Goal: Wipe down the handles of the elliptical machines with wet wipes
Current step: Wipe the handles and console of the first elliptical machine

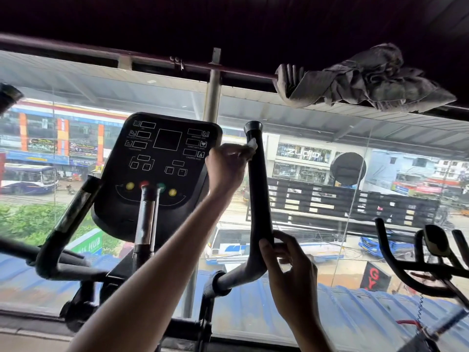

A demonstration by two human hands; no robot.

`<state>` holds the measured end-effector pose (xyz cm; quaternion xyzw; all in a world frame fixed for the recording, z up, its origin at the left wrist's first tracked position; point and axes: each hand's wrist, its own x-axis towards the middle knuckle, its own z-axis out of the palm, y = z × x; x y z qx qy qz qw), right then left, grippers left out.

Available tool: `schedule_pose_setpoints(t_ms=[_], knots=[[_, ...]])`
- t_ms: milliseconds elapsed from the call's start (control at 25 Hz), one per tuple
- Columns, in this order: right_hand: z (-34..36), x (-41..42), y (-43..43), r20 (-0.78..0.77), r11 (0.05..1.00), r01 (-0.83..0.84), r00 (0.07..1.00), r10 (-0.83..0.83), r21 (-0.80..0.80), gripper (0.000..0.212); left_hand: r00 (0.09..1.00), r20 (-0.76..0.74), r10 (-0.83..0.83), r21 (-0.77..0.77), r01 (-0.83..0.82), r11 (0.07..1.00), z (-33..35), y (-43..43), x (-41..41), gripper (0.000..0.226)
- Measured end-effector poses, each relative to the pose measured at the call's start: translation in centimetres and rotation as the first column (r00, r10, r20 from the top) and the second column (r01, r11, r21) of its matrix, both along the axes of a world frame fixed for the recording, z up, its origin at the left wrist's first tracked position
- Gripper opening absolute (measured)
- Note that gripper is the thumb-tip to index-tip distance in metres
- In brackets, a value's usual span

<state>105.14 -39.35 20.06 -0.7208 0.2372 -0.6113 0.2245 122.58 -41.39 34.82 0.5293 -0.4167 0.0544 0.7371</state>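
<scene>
The elliptical's black right handle (258, 199) rises upright in the middle of the view, ending in a flared cap. My left hand (225, 171) grips a white wet wipe (250, 147) and presses it against the handle's upper part, just below the cap. Lower down, where the handle bends, my right hand (286, 262) wraps its fingers around the bar. The left handle (73, 217) slants up at the left, untouched.
The black console (157, 174) with coloured buttons stands between the handles, close to my left hand. A grey cloth (368, 80) hangs on the rail above. Another machine's handlebars (418, 265) sit at the right. A large window (330, 313) is directly behind the machines.
</scene>
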Motion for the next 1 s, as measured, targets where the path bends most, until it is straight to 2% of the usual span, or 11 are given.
schedule_pose_setpoints(t_ms=[120, 320, 400, 480, 600, 680, 880, 960, 1000], knots=[[0.0, 0.2, 0.1, 0.028, 1.000, -0.007, 1.000, 0.007, -0.005, 0.030, 0.996, 0.092, 0.002, -0.046, 0.002, 0.999, -1.9, 1.0, -0.9, 0.020], [0.1, 0.2, 0.1, 0.000, 1.000, 0.005, 1.000, -0.005, 0.002, 0.012, 0.995, -0.098, 0.028, -0.052, -0.034, 0.998, 2.9, -2.1, 0.2, 0.024], [0.0, 0.1, 0.1, -0.023, 1.000, 0.001, 1.000, -0.001, 0.008, 0.013, 0.993, -0.103, 0.065, -0.063, -0.072, 0.995, 3.0, -2.8, 0.3, 0.018], [0.0, -0.1, 0.1, -0.037, 1.000, -0.004, 0.999, 0.004, 0.011, 0.015, 0.996, 0.000, 0.093, -0.091, -0.092, 0.992, 1.3, -2.1, -0.3, 0.013], [0.0, -0.1, 0.2, -0.036, 1.000, 0.002, 0.999, -0.001, 0.010, 0.023, 0.987, 0.163, -0.006, -0.156, 0.032, 0.987, -2.5, 0.2, -1.1, 0.005], [0.0, -0.1, 0.2, -0.036, 1.000, 0.000, 0.999, 0.001, 0.021, 0.027, 0.961, 0.263, -0.083, -0.138, 0.123, 0.983, -4.9, 2.1, -1.4, 0.015], [-0.2, -0.2, 0.2, -0.041, 1.000, 0.000, 0.999, 0.001, 0.020, 0.030, 0.794, 0.599, -0.104, -0.015, 0.142, 0.990, -7.2, 5.9, 0.0, 0.017], [-0.1, -0.2, 0.2, -0.033, 1.000, 0.003, 0.999, -0.002, 0.022, 0.024, 0.762, 0.642, -0.084, -0.028, 0.133, 0.991, -6.7, 5.9, 0.2, 0.015], [-0.1, -0.2, 0.2, -0.029, 1.000, 0.005, 1.000, -0.004, 0.020, 0.022, 0.782, 0.620, -0.072, -0.040, 0.123, 0.992, -6.4, 5.5, 0.0, 0.014]])
